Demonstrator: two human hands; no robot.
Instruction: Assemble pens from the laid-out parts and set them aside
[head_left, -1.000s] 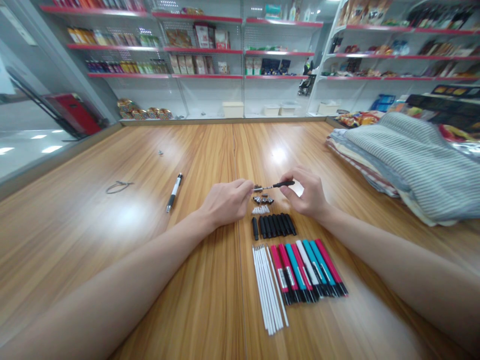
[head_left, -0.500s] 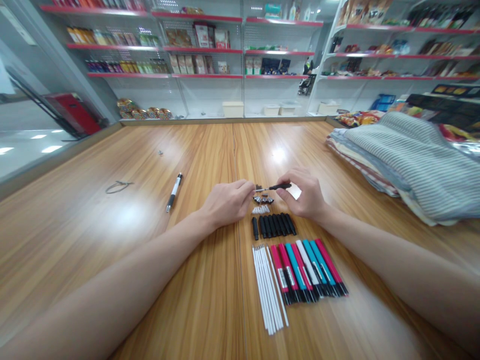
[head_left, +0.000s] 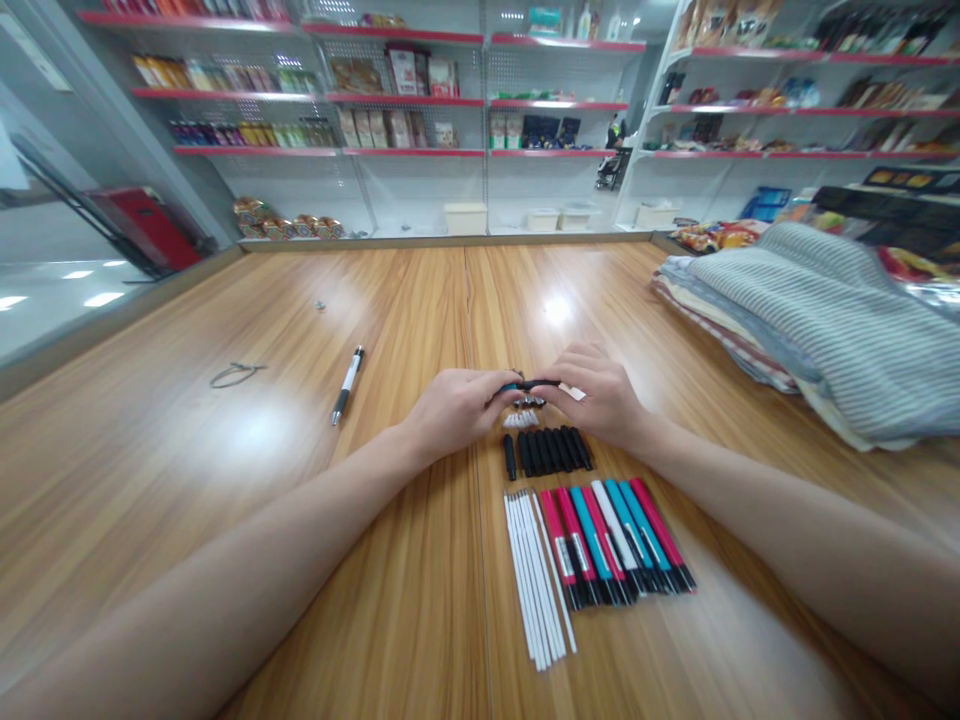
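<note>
My left hand [head_left: 463,408] pinches the teal barrel end [head_left: 511,387] of a pen, which mostly hides behind my fingertips. From the other side my right hand [head_left: 596,390] grips the pen's black section [head_left: 540,384]. The two parts meet end to end, roughly level, above the table. Just beneath lie small silver pen tips [head_left: 529,402], partly covered by my fingers. Closer to me are small white pieces [head_left: 520,419], a row of black grips [head_left: 553,451], white ink refills [head_left: 536,580] and pink, teal and white pen barrels [head_left: 615,540].
A white and black pen [head_left: 348,385] lies left of my hands, with a thin dark loop [head_left: 237,374] and a small shiny bit [head_left: 320,305] farther left. Folded striped cloths [head_left: 832,320] are piled at right. Stocked shelves [head_left: 409,99] stand behind the table.
The thin rod between my hands no longer shows; a teal barrel end now meets the black section there. My hands have come closer together, the right one moving left.
</note>
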